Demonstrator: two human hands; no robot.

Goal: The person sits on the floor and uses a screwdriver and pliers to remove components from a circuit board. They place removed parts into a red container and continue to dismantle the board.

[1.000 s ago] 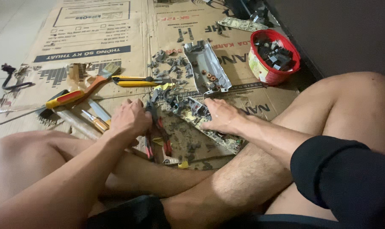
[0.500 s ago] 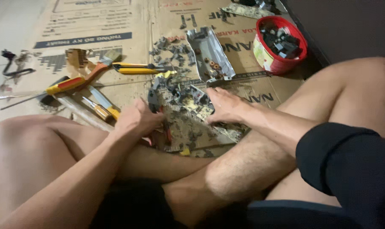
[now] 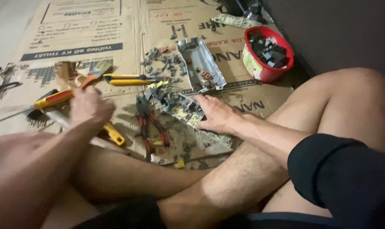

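My right hand (image 3: 216,113) rests on a circuit board (image 3: 185,111) crowded with parts and holds it down on the cardboard. My left hand (image 3: 90,108) hovers over the tools at the left, its back to the camera and its fingers hidden. It is right beside a screwdriver with a yellow and red handle (image 3: 56,98) and above a yellow utility knife (image 3: 115,135). Between the two hands, pliers with red and black handles (image 3: 152,127) lie loose on the cardboard.
Flattened cardboard (image 3: 86,38) covers the floor. A metal casing (image 3: 201,63) and several small grey parts (image 3: 165,63) lie beyond the board. A red bowl (image 3: 269,53) of dark parts stands at the right. A yellow-handled tool (image 3: 124,79) and a brush (image 3: 100,68) lie left. My bare legs frame the near side.
My left hand has left the pliers and board and moved left to the tools. The pliers now lie uncovered. My right hand stays on the board.
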